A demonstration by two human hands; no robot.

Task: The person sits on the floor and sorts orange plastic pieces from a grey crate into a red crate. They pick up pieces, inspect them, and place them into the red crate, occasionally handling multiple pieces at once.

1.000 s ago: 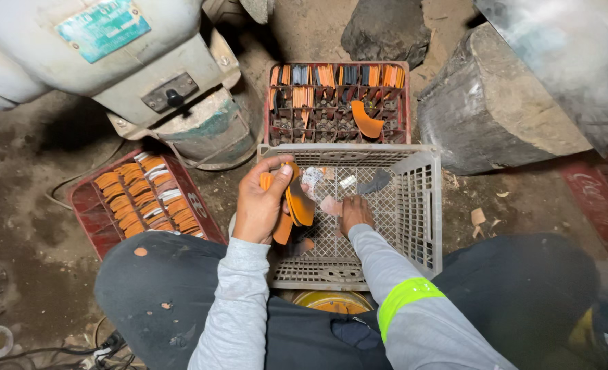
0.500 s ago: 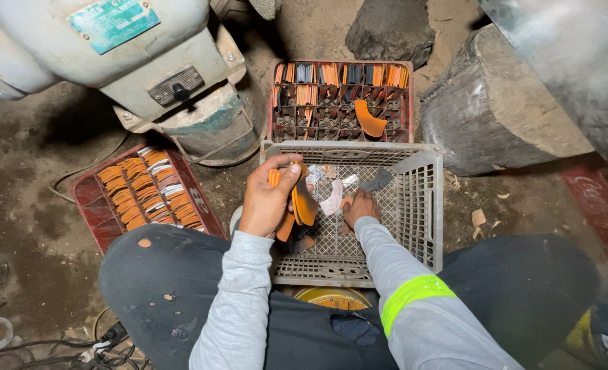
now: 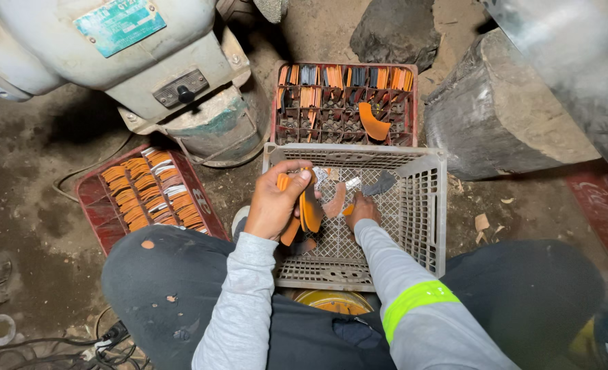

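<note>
My left hand [image 3: 276, 203] grips a bunch of curved orange blades [image 3: 308, 209], held upright over the left side of a grey plastic crate [image 3: 427, 212]. Inside that crate my right hand [image 3: 363, 208] reaches down and touches a curved orange piece [image 3: 334, 201] lying on the mesh floor. A few more blades, one dark grey [image 3: 381, 183], lie at the far end of the crate. My knees frame the crate on both sides.
A red divided crate [image 3: 344, 103] with orange and dark blades stands beyond the grey one. Another red crate [image 3: 146, 195] full of orange blades sits at the left. A grey-white machine [image 3: 126, 55] stands at the upper left, a log [image 3: 502, 116] at the right, cables [image 3: 57, 339] lower left.
My left hand has kept its bunch of blades and barely shifted. My right hand stays low in the crate by the loose pieces.
</note>
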